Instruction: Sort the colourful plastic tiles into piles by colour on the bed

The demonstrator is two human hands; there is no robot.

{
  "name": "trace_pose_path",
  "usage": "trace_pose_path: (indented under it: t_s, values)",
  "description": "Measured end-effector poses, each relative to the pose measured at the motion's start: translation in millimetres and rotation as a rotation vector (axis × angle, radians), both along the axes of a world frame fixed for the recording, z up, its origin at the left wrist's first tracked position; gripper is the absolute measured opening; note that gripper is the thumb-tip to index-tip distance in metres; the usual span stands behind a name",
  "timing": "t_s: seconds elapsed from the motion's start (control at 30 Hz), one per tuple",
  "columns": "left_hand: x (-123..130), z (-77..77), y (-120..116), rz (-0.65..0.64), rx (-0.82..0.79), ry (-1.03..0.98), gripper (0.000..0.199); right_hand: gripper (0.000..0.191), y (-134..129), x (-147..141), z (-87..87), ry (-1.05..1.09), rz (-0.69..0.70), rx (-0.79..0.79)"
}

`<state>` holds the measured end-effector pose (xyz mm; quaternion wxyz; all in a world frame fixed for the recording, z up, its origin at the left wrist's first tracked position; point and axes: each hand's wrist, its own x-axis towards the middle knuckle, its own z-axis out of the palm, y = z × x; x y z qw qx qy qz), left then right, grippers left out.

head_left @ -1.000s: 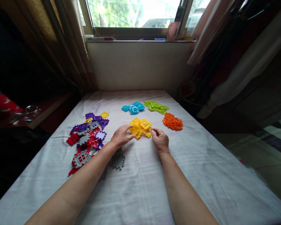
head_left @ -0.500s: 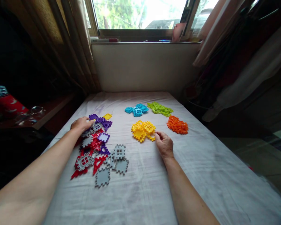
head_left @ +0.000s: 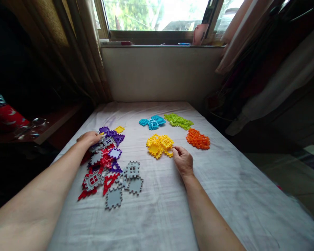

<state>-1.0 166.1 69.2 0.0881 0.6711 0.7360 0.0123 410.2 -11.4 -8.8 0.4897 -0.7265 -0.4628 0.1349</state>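
Observation:
My left hand [head_left: 88, 138] is at the far left of a mixed heap, its fingers closed at a sliver of yellow tile [head_left: 102, 133]; most of that piece is hidden. Around it lie purple tiles [head_left: 118, 138], grey window tiles [head_left: 93, 180] and red triangular tiles [head_left: 110, 183], all with notched edges. My right hand [head_left: 183, 160] pinches the edge of a yellow tile [head_left: 169, 153] at the right side of the yellow pile [head_left: 155, 149]. One loose yellow tile [head_left: 119, 129] rests beside the purple ones.
Blue tiles [head_left: 153, 122], green tiles [head_left: 178, 121] and orange tiles [head_left: 198, 139] form separate piles farther back and to the right. Everything lies on a pale bedsheet [head_left: 157, 216]. A wall [head_left: 159, 73] with a window stands behind. A dark side table [head_left: 60, 122] is at the left.
My left hand has shifted slightly left, and the yellow sliver at its fingertips has moved along. My right hand stays at the yellow pile's edge.

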Motion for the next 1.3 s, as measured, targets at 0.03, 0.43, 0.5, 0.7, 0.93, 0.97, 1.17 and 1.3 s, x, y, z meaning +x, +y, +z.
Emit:
trace_pose_path:
  t_s: [0.03, 0.43, 0.5, 0.7, 0.93, 0.97, 1.17, 1.3]
  values:
    - [1.9, 2.5, -3.9, 0.038, 0.001, 0.021, 0.046, 0.036, 0.0, -0.1, 0.2, -0.003, -0.002, -0.001]
    - [44.4, 28.4, -42.7, -0.037, 0.209, -0.074, 0.048, 0.03, 0.1, 0.0, 1.8, -0.025, 0.012, -0.002]
    - [72.2, 22.1, -53.2, -0.246, 0.31, -0.163, 0.04, 0.029, 0.0, -0.3, 2.3, -0.026, 0.01, 0.001]
    - [168.3, -2.1, -88.3, -0.642, 0.412, -0.23, 0.032, 0.029, 0.7, -1.3, 1.7, 0.001, 0.014, 0.002]
    - [227.5, -13.2, -97.3, -0.748, 0.402, -0.153, 0.023, 0.027, 1.2, -1.8, 1.6, 0.005, 0.015, 0.005]
    - [229.6, -15.3, -95.2, -0.762, 0.389, -0.164, 0.023, 0.027, 1.0, -2.0, 1.9, 0.005, 0.015, 0.001]
    - [199.4, -15.0, -58.8, -0.588, 0.304, -0.153, 0.029, 0.027, -0.3, -3.7, 2.9, 0.012, 0.007, 0.004]
    - [153.9, -1.4, -19.9, -0.318, 0.253, -0.016, 0.039, 0.027, -1.3, -4.1, 3.4, 0.013, 0.014, 0.018]
